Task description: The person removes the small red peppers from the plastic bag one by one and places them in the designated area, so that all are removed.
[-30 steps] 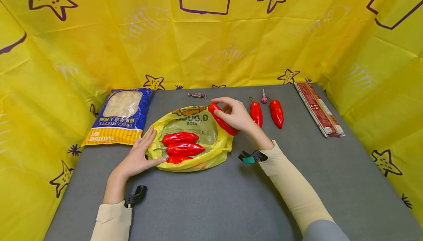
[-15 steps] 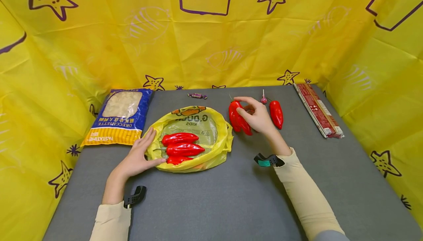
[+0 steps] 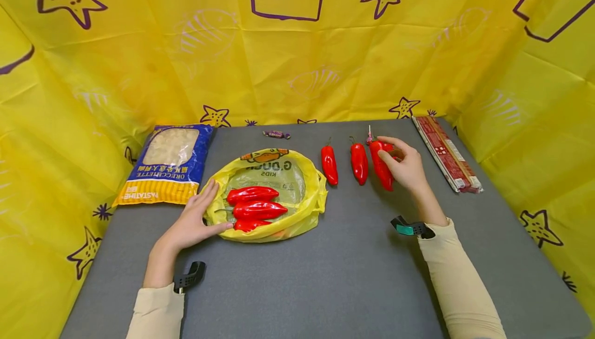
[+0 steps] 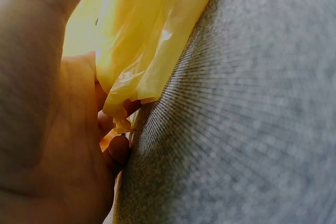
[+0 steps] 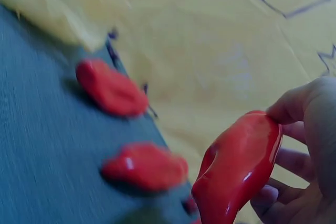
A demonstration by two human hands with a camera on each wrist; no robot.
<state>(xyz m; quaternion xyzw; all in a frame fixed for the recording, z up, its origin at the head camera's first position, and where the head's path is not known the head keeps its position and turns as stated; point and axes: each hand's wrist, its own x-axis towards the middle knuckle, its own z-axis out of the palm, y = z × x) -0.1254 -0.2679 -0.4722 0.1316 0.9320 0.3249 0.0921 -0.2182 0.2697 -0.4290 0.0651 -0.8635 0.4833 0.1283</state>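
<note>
My right hand (image 3: pixel 405 166) pinches a red chili pepper (image 5: pixel 239 161) between thumb and fingers, to the right of the row on the table. In the head view this pepper overlaps another red pepper behind it, which is mostly hidden. Two more red peppers, one left (image 3: pixel 329 166) and one middle (image 3: pixel 359 163), lie on the table to its left. My left hand (image 3: pixel 192 220) rests spread against the left side of a yellow plastic bag (image 3: pixel 316 194), thumb at the near rim. The bag's mouth is wide, with three red peppers (image 3: pixel 260 210) inside.
A blue and yellow pasta bag (image 3: pixel 162 163) lies at the back left. A purple wrapped candy (image 3: pixel 276 134) is behind the yellow bag. A lollipop (image 3: pixel 369 135) sits just behind the held pepper, and a long red packet (image 3: pixel 448 155) lies at the right.
My right hand has carried its pepper rightward from over the bag's right rim, past the left and middle peppers, to the rightmost one. The left hand and bag have stayed still.
</note>
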